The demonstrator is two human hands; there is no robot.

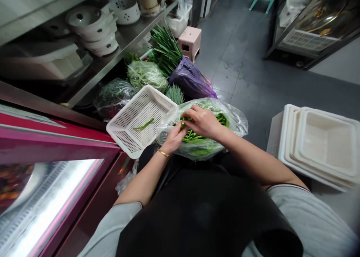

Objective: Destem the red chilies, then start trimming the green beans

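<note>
A clear plastic bag [236,122] full of long green chili peppers [194,136] lies open in front of my lap. Over its mouth, my left hand [174,137] is closed on one green chili pepper [182,125], whose blunt end shows between the fingers. My right hand [204,121] is bent over the same pepper, its fingertips pinched close to the left fingers. Most of the held pepper is hidden. Just left of the bag is a white perforated basket [116,126], with a single green chili pepper [144,124] lying in it.
Beyond the basket are bagged greens [146,75], long green leaves [165,48], a purple bag [191,77] and a pink stool [190,39]. Stacked white baskets [327,140] stand at right. A metal shelf [123,48] and a lit display case [56,212] flank the left.
</note>
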